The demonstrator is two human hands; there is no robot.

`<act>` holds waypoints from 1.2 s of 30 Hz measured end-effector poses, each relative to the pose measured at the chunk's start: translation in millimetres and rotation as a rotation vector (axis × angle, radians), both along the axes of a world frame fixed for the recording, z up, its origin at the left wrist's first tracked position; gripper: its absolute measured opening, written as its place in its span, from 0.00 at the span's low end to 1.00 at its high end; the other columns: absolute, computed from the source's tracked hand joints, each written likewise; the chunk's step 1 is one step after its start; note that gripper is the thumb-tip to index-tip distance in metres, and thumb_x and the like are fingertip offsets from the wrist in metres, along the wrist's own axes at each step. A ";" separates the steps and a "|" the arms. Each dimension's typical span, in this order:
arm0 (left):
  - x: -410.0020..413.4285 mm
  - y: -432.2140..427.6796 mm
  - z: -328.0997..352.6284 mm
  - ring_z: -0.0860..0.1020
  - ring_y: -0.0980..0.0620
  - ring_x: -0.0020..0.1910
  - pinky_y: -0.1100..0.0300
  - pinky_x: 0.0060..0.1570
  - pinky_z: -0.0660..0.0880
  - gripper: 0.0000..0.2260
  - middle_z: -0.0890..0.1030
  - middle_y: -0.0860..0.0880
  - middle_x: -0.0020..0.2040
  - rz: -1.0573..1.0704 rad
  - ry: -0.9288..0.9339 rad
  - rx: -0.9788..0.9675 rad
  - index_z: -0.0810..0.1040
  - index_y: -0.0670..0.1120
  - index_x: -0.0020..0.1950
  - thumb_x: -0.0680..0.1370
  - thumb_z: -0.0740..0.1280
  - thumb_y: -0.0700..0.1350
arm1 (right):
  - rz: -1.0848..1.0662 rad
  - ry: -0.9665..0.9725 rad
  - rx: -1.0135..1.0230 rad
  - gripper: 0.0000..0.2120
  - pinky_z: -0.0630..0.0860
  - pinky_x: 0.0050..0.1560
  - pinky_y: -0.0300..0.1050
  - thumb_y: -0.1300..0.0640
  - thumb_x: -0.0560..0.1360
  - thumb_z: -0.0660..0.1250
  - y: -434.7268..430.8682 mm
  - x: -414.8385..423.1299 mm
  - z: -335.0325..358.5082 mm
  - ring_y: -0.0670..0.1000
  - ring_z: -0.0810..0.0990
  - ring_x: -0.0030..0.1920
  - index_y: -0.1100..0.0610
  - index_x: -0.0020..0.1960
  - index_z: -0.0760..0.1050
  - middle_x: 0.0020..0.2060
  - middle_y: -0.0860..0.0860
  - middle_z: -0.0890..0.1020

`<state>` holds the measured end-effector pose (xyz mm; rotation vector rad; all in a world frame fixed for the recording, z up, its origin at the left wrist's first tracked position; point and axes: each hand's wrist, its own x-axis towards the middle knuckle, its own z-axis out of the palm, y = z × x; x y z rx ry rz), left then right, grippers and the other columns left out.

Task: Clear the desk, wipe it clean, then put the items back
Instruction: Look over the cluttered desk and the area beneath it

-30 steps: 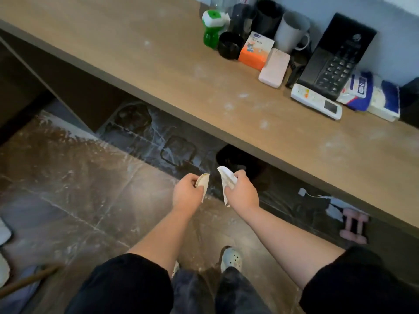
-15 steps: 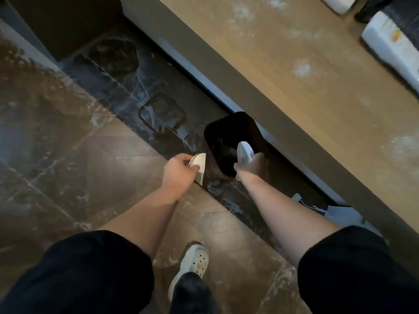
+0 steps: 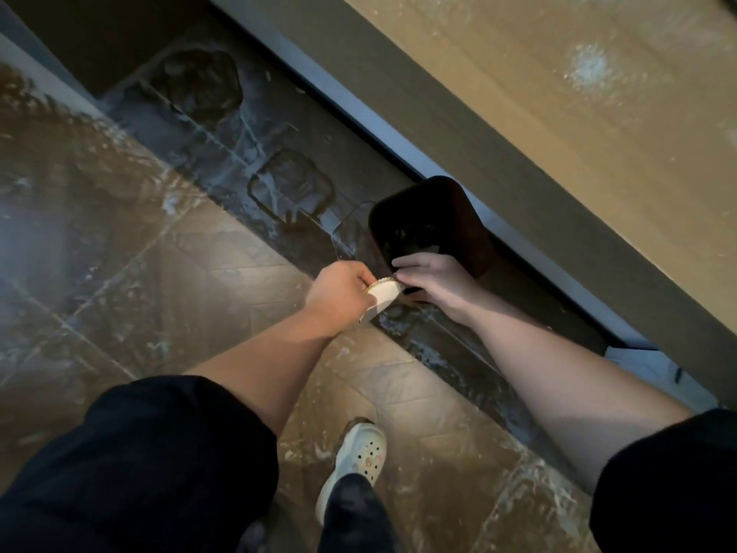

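Observation:
My left hand (image 3: 339, 293) pinches a small white folded piece (image 3: 385, 294), held low over the floor beside a black waste bin (image 3: 422, 209). Over the bin's near rim, my right hand (image 3: 434, 281) has its fingers stretched left, and their tips touch the white piece's edge. I see nothing held in the right hand. The bin stands on the floor under the front edge of the wooden desk (image 3: 558, 133), whose top shows white dusty smears. The inside of the bin is too dark to make out.
The brown tiled floor (image 3: 179, 273) is streaked with white dust. A dark strip with square marks runs along the desk's base. One white clog (image 3: 361, 453) shows below my arms. Something pale lies on the floor at the right edge (image 3: 654, 365).
The view dropped from the desk top to the bin. The white piece that my right hand held over the bin is gone from it. That hand has moved back to the left hand's piece.

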<state>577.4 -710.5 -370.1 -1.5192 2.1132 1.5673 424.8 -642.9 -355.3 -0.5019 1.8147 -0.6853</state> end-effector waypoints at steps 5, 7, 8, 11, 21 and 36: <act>-1.3 -1.5 5.9 0.80 0.49 0.48 0.56 0.47 0.77 0.09 0.80 0.53 0.43 -0.090 -0.005 -0.069 0.79 0.54 0.45 0.73 0.71 0.39 | 0.372 0.318 0.105 0.09 0.73 0.42 0.35 0.61 0.73 0.71 -0.2 8.5 11.9 0.50 0.80 0.48 0.57 0.53 0.81 0.47 0.52 0.82; 1.1 -3.2 6.4 0.77 0.48 0.57 0.52 0.58 0.75 0.16 0.79 0.49 0.56 -0.135 -0.002 -0.181 0.76 0.49 0.63 0.75 0.70 0.42 | 0.400 0.476 0.153 0.08 0.74 0.44 0.42 0.59 0.75 0.69 1.0 7.1 11.6 0.51 0.79 0.50 0.55 0.54 0.80 0.48 0.51 0.82; 4.0 -5.7 7.0 0.74 0.47 0.61 0.51 0.62 0.73 0.21 0.76 0.47 0.61 -0.169 -0.021 -0.249 0.72 0.47 0.69 0.76 0.68 0.43 | 0.402 0.597 0.172 0.08 0.74 0.46 0.43 0.58 0.75 0.67 2.4 3.4 11.0 0.53 0.79 0.50 0.55 0.54 0.80 0.49 0.52 0.81; 14.1 -15.8 7.8 0.67 0.45 0.68 0.49 0.68 0.68 0.26 0.69 0.45 0.70 -0.289 -0.134 -0.446 0.62 0.46 0.76 0.78 0.65 0.44 | 0.380 0.926 0.128 0.07 0.69 0.44 0.44 0.60 0.76 0.64 7.9 -20.1 -1.2 0.59 0.78 0.52 0.58 0.53 0.76 0.51 0.56 0.79; 24.3 -21.4 9.0 0.50 0.43 0.78 0.44 0.76 0.53 0.30 0.52 0.42 0.79 -0.510 -0.321 -0.581 0.50 0.46 0.80 0.82 0.59 0.50 | 0.411 1.035 0.330 0.34 0.61 0.71 0.56 0.52 0.76 0.64 11.3 -27.7 -20.8 0.61 0.55 0.74 0.59 0.76 0.53 0.76 0.60 0.54; 98.2 -34.7 147.1 0.37 0.44 0.78 0.43 0.75 0.42 0.30 0.36 0.45 0.79 -0.740 -0.374 -0.797 0.35 0.53 0.79 0.83 0.48 0.59 | 0.546 1.003 0.126 0.35 0.48 0.75 0.56 0.43 0.80 0.55 20.6 104.6 113.0 0.58 0.47 0.77 0.55 0.79 0.43 0.78 0.57 0.46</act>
